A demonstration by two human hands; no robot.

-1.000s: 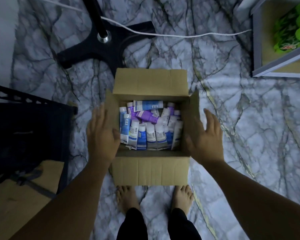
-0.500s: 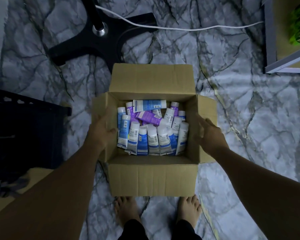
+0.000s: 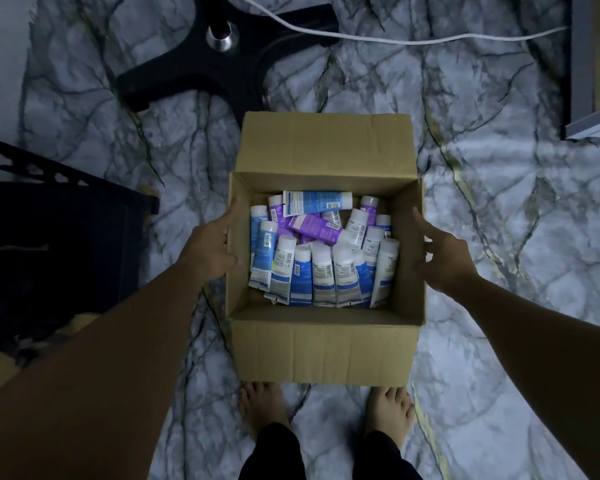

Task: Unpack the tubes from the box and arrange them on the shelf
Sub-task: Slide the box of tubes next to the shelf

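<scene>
On either side wall, left hand (image 3: 211, 249) and right hand (image 3: 445, 256) grip the box (image 3: 326, 351).

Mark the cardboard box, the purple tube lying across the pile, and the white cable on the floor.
cardboard box (image 3: 326, 351): head view, on its near outer wall.
purple tube (image 3: 314, 227): head view, on the middle of its body.
white cable (image 3: 413, 40): head view, on its run across the floor.

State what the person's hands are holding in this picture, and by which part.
Both hands hold the cardboard box by its side walls: the left hand on the left wall, the right hand on the right. No tube is held.
</scene>
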